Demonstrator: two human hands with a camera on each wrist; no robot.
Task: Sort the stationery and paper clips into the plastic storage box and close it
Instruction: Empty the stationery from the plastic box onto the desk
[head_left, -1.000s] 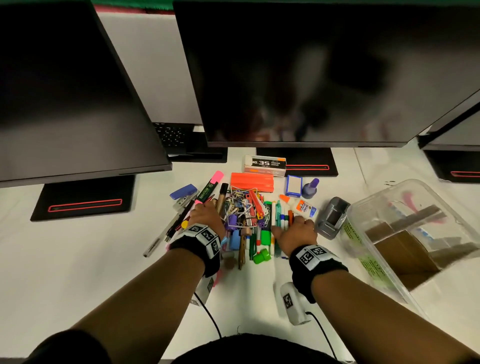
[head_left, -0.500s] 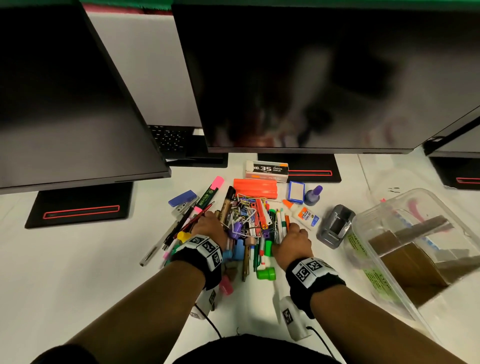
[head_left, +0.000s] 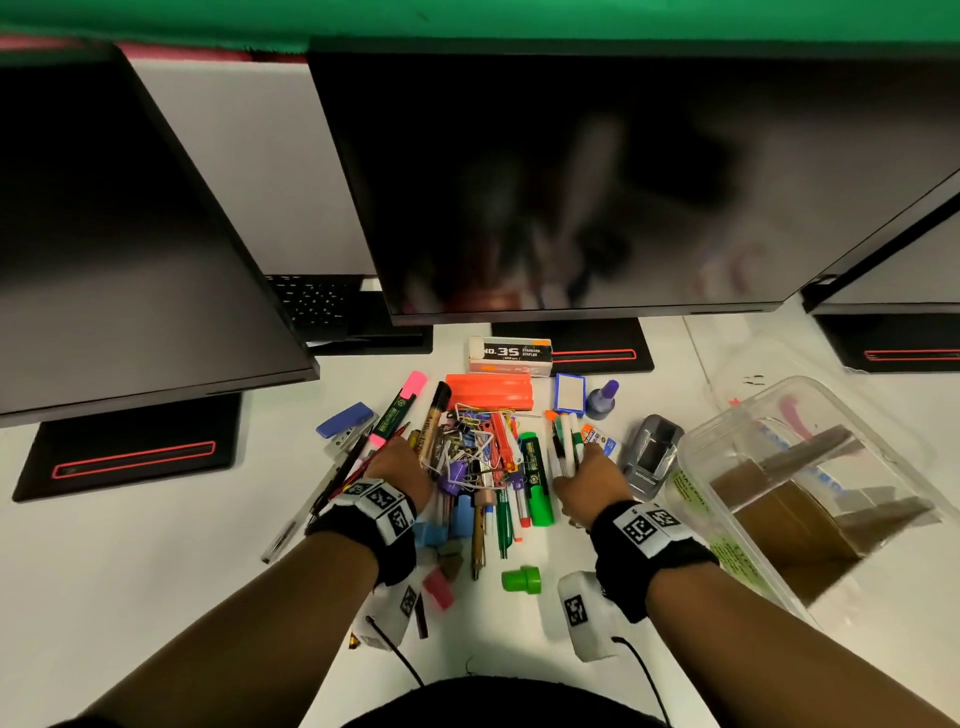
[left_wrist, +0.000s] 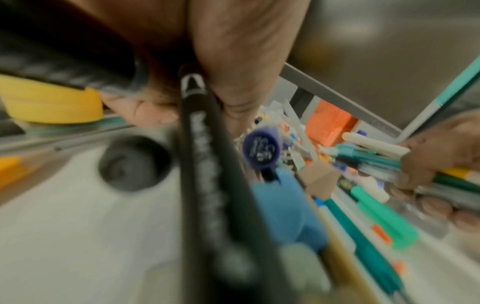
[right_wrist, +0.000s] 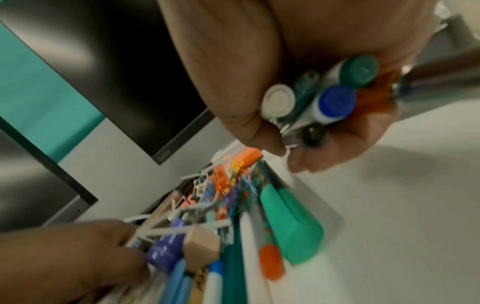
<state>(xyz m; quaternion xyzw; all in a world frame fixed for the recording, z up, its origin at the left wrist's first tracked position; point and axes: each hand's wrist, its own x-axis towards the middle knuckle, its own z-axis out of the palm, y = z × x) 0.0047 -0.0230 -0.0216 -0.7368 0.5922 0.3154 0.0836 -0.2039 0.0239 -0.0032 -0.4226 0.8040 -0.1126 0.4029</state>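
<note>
A heap of pens, markers and paper clips (head_left: 483, 462) lies on the white desk in front of me. My left hand (head_left: 400, 465) is at the heap's left edge, its fingers curled round a black pen (left_wrist: 207, 164) and other pens there. My right hand (head_left: 589, 475) is at the heap's right edge and grips a bundle of markers (right_wrist: 324, 96) with white, blue and green ends. The clear plastic storage box (head_left: 691, 493) stands open and tilted to the right of that hand. Its lid is not in view.
Three dark monitors (head_left: 597, 182) overhang the back of the desk. A staples box (head_left: 511, 356), an orange case (head_left: 488, 389), a glue bottle (head_left: 602, 400) and a grey tape dispenser (head_left: 652, 452) ring the heap. A green cap (head_left: 522, 579) and pink eraser (head_left: 439, 587) lie nearer me.
My right hand has closed round a bundle of markers and drawn it right, off the heap. My left hand has closed on pens at the left. The green cap stays behind.
</note>
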